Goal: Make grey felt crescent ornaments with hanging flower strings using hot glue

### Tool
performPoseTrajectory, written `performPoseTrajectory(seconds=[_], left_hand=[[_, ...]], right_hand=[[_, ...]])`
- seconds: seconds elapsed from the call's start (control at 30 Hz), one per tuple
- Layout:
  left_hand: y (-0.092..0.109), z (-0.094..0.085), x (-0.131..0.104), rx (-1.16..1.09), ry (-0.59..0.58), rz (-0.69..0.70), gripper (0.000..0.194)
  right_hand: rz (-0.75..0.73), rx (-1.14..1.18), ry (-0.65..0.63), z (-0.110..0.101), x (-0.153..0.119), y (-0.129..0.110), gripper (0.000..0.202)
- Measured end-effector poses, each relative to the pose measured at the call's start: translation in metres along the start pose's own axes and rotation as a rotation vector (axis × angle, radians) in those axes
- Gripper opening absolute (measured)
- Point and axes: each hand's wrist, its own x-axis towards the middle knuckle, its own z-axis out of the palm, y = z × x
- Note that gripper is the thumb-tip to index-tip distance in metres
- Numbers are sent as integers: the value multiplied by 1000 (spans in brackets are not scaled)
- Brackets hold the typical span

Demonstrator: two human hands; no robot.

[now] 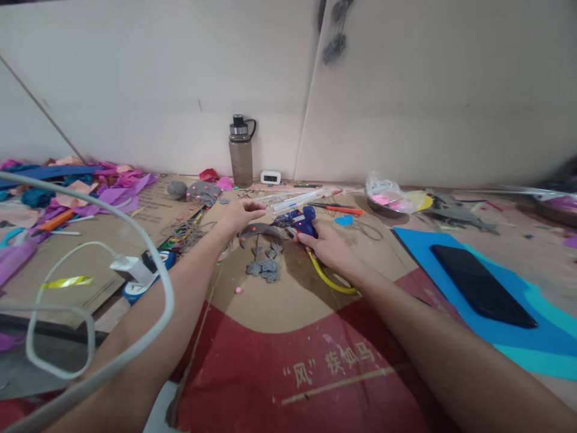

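My right hand [328,240] is wrapped round a blue hot glue gun [303,221], its nozzle pointing left over a grey curved felt-like piece [258,230] dotted with small orange balls. A yellow cord [325,278] runs below that hand. Just above the left part of the curved piece is my left hand [237,218], thumb and fingers brought together; whatever sits between the fingertips is too small to make out. Grey flower-shaped pieces [263,269] hang down from the curve and lie on the cardboard [288,313]. A small pink ball [238,290] lies nearer to me.
A water bottle [241,153] and a small white clock [270,177] stand by the wall. Coloured paper scraps [81,192] heap up at left. A white cable [153,252] loops across the left foreground. At right, a black phone [482,284] rests on blue sheets [417,249].
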Motion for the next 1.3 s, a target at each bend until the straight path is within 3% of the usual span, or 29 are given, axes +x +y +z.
performPoseTrajectory(seconds=[0.23, 0.53, 0.83, 1.3], left_hand=[[-2, -1, -1, 24, 39, -31, 30], [-22, 0, 8, 20, 20, 10, 33], [-14, 2, 2, 38, 53, -33, 31], [-13, 3, 0, 1, 40, -55, 24]], right_hand=[[-54, -108, 44, 2, 1, -4, 18], [-63, -168, 43, 8, 8, 7, 21], [-80, -206, 51, 12, 11, 11, 27], [-72, -236, 36, 13, 15, 10, 17]])
